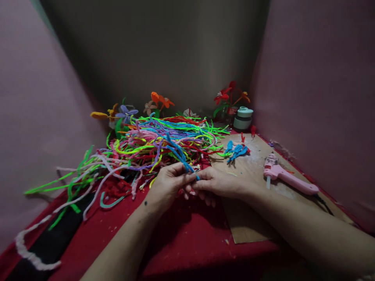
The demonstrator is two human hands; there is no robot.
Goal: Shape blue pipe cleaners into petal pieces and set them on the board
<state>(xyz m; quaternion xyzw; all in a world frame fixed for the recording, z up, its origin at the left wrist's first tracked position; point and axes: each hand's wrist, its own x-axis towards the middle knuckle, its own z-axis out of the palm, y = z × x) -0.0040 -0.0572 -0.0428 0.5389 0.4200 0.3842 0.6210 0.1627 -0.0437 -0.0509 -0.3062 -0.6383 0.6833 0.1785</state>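
A blue pipe cleaner (181, 155), folded or doubled along its length, is pinched between both my hands over the front of the table. My left hand (171, 179) grips it with thumb and fingers near its lower end. My right hand (209, 183) meets the left there, its fingertips closed on the same end. The upper part of the blue strand points away from me, over a big heap of many-coloured pipe cleaners (172, 130). Several blue looped pieces (236, 150) lie right of the heap on a cardboard sheet (249, 222).
A pink glue gun (290, 178) rests on the cardboard at right, its cord trailing forward. Behind stand a lidded jar (243, 118) and fuzzy flowers, among them orange (164, 99) and red ones (224, 95). Red cloth (181, 242) covers the table; walls rise on both sides.
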